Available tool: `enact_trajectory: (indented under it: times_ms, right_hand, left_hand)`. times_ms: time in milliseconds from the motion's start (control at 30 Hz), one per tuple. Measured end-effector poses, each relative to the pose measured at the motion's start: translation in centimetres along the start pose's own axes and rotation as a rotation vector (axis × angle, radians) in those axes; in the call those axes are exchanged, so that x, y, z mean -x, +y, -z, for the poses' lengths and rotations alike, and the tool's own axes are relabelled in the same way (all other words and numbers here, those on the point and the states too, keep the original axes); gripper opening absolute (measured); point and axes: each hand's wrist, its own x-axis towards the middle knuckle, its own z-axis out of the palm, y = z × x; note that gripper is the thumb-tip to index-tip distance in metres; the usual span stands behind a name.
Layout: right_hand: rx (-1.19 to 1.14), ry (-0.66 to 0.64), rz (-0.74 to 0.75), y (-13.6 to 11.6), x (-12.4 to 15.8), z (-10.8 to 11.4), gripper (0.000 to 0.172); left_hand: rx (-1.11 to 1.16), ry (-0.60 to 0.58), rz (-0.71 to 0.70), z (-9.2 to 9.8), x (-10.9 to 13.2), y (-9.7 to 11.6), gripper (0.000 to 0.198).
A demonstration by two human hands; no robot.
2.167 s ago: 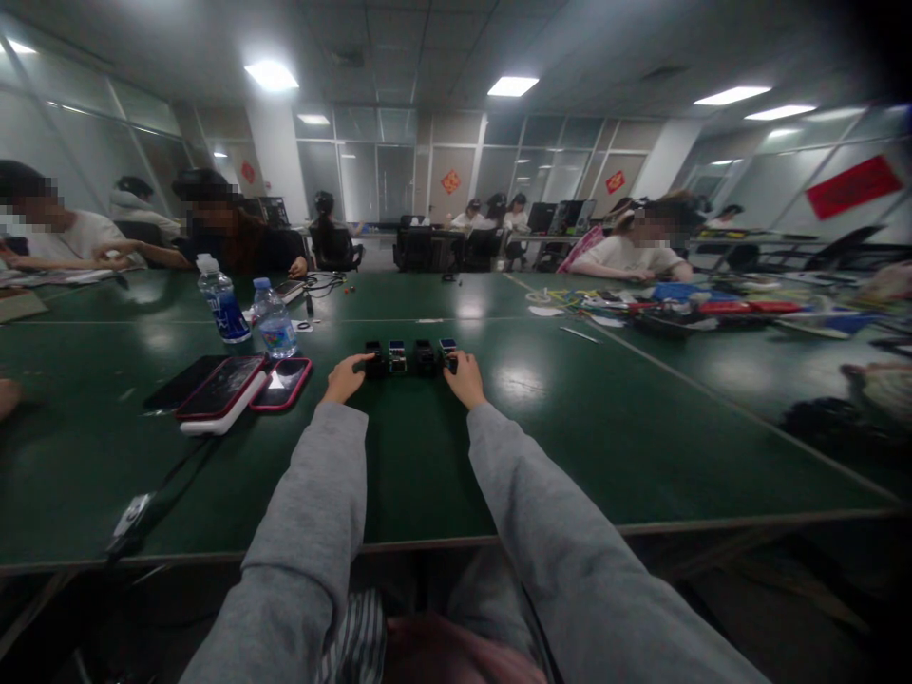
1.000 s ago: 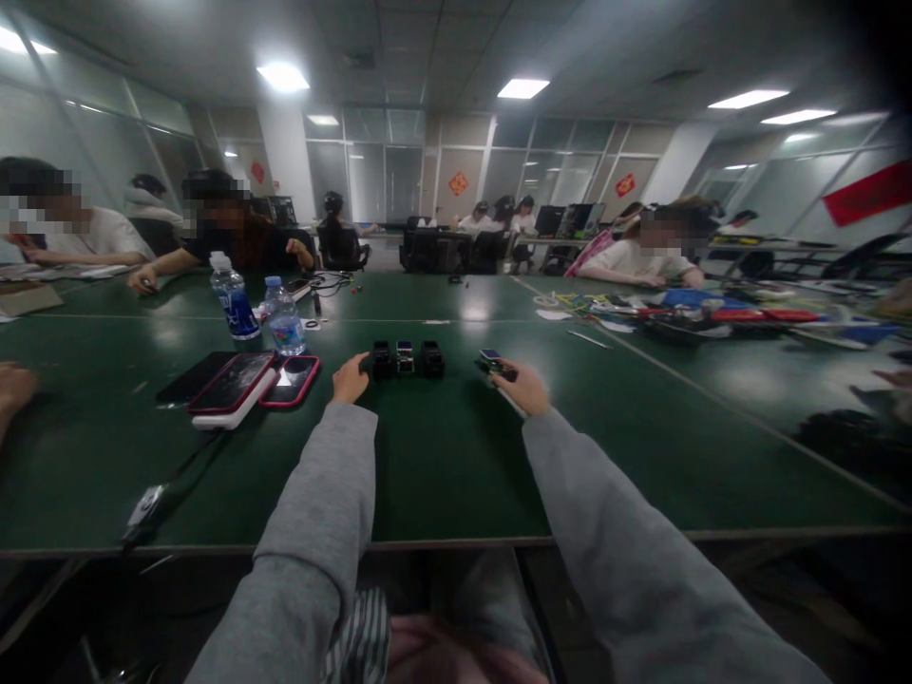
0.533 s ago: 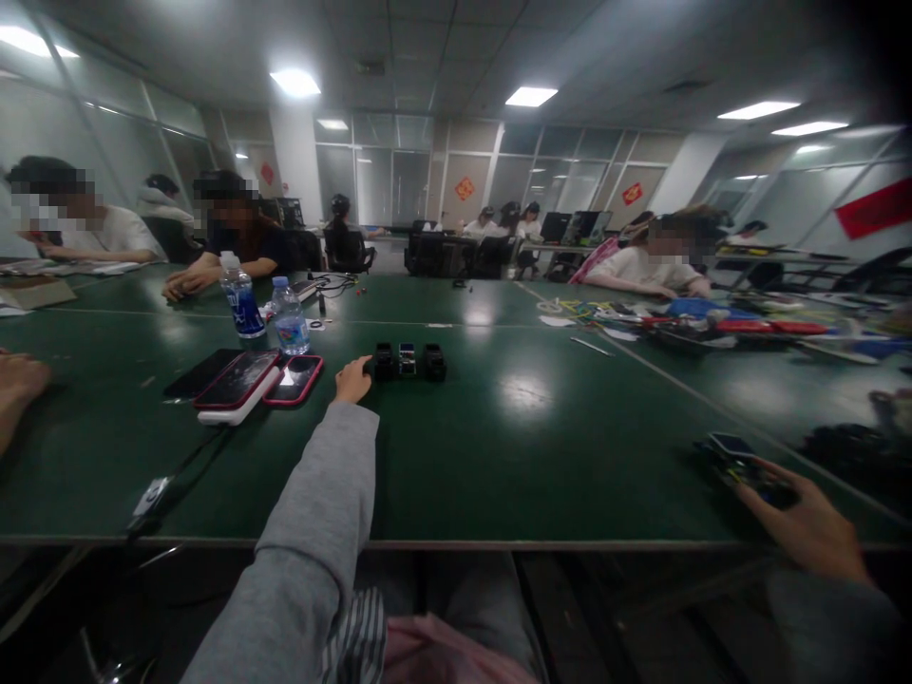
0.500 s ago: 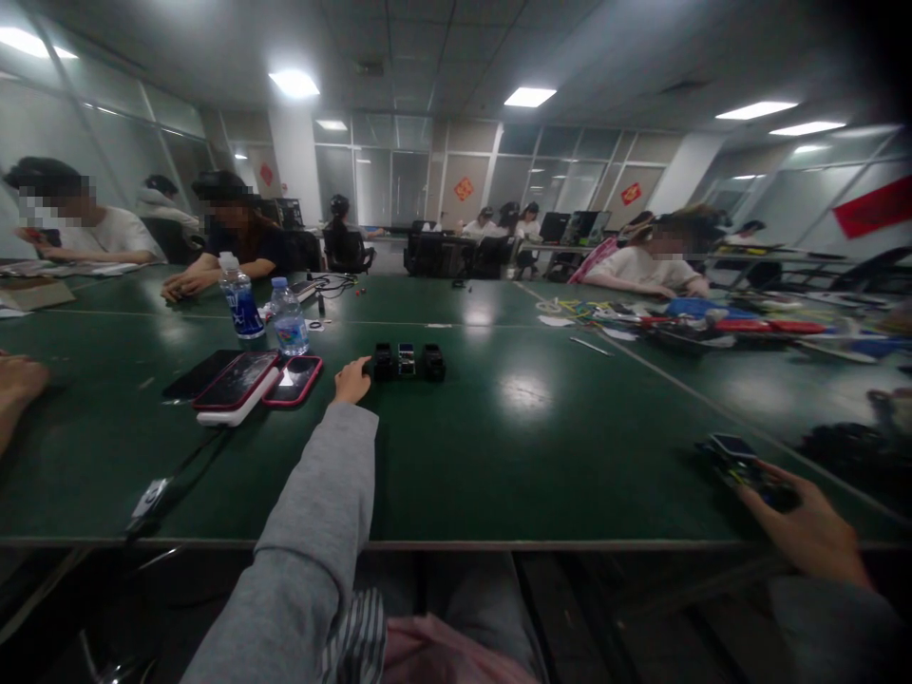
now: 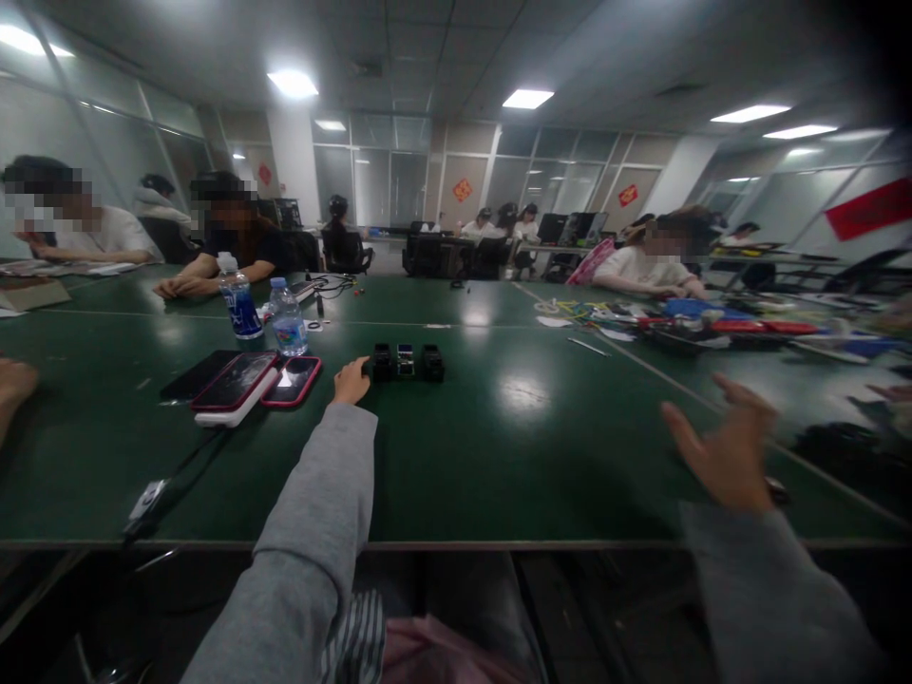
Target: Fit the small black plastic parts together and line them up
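My left hand (image 5: 351, 382) lies on the green table, its fingertips against or just beside a small black blocky device (image 5: 382, 362). Its fingers look loosely stretched, holding nothing I can see. To the right of that block stand a smaller device with a pale, shiny top (image 5: 406, 361) and another black block (image 5: 432, 363), all three in a row. My right hand (image 5: 731, 451) is raised over the table's right side, thumb and fingers spread, slightly blurred. Behind its wrist a small dark object (image 5: 778, 490) shows in part on the table; the hand hides the rest.
Left of my left hand are phones (image 5: 292, 382), a white power bank (image 5: 235, 404) with a cable, and two bottles (image 5: 286, 318). Tangled cables and tools (image 5: 698, 323) cover the far right. A pen-like stick (image 5: 588, 347) lies nearer. Other people sit around the table.
My right hand has let go of the small device with a glossy top and lifted up and left, fingers now spread. My left hand and the row of devices stay put.
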Motion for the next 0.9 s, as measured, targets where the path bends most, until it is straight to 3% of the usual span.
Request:
enact_trajectory:
  times_ms: [67,200,267,367,467,533,600,667,733,833,900]
  right_hand:
    - [-0.11,-0.125,0.07,-4.2,-0.9,-4.6,0.062]
    - [-0.212,-0.526,0.236,-14.6,-0.5,-15.5,0.034]
    - [-0.182,-0.621,0.296,-18.7,0.2,-20.3,0.037]
    - [-0.126,-0.695,0.183,-21.8,1.0,-25.2,0.055]
    - [-0.131,-0.802,-0.017,-21.4,1.6,-26.9,0.056]
    - [-0.181,-0.851,-0.047,-19.8,1.9,-26.0,0.054]
    - [-0.284,-0.907,0.035,-17.3,2.3,-23.5,0.055]
    - [-0.411,-0.967,0.154,-14.1,2.8,-19.5,0.055]
    - [-0.458,-0.967,0.162,-10.3,3.4,-14.7,0.053]
    - [-0.312,-0.807,-0.067,-4.1,3.9,-7.2,0.056]
    - [-0.163,-0.594,-0.148,0.3,4.0,-2.7,0.059]
  left_hand:
    - [-0.002,-0.002,0.0,-0.1,-0.1,-0.1,0.051]
    - [0.007,0.002,-0.021,-0.2,-0.1,-0.2,0.05]
    - [0.009,-0.001,-0.028,-0.1,0.0,-0.1,0.049]
    - [0.0,-0.003,-0.029,0.0,0.1,0.1,0.049]
    - [-0.007,-0.004,-0.028,0.1,0.2,0.3,0.05]
    - [-0.014,-0.005,-0.026,0.1,0.2,0.3,0.051]
    - [-0.021,-0.006,-0.023,0.0,0.2,0.3,0.052]
    - [-0.031,-0.005,-0.019,-0.1,0.1,0.2,0.052]
    - [-0.046,-0.005,-0.013,-0.2,0.1,0.1,0.053]
    - [-0.063,-0.008,-0.013,-0.2,0.2,0.1,0.052]
    - [-0.059,-0.008,-0.021,-0.2,0.3,0.1,0.052]
